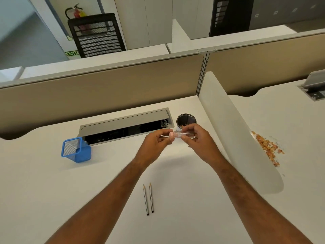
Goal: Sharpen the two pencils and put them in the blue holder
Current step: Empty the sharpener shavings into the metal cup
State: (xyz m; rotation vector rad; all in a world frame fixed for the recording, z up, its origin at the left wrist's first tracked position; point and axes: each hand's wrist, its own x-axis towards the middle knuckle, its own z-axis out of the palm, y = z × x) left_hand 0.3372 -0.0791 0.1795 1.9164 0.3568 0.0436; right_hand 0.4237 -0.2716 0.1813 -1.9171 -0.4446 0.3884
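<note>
White desk (52, 191) fills most of the scene, fenced at the far side by a beige partition (105, 88), with a curved white divider (233, 138) standing along the right. Both of the person's bare arms reach out over the middle of the desk. Between them, lifted above the surface, is a small clear sharpener (182, 134) with a pink end. The left hand (154, 144) pinches the pink end with its fingertips, and the right hand (197, 140) is closed around the clear body from the other side. Whether the two parts are joined or pulled apart I cannot tell.

Two pencils (148, 199) lie loose on the desk near the person, side by side and almost parallel, points aimed away, not touching either hand. To the left, well apart from them, the blue holder (76, 149), a mesh cup, stands on the desk just in front of an open cable tray (123, 125) set into the surface. A round black grommet (186, 119) sits just beyond the hands. Orange-brown shavings (267, 147) are scattered on the neighbouring desk, right of the divider.
</note>
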